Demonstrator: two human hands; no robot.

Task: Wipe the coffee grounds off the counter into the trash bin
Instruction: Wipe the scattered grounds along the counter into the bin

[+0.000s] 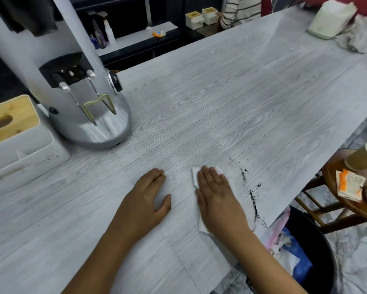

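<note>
A line of dark coffee grounds (252,195) runs down the pale wood-grain counter (199,102) close to its right edge. My right hand (218,194) lies flat on a white tissue (196,177), pressing it to the counter just left of the grounds. My left hand (148,194) rests flat on the bare counter, fingers together, holding nothing. Below the counter's right edge stands a black trash bin (318,247) with plastic bags and scraps inside.
A silver coffee grinder (89,115) stands at the back left, beside a white tissue box with a wooden lid (15,132). A wooden stool (352,204) with a paper cup and packets sits to the right. A person in a striped top stands at the far side.
</note>
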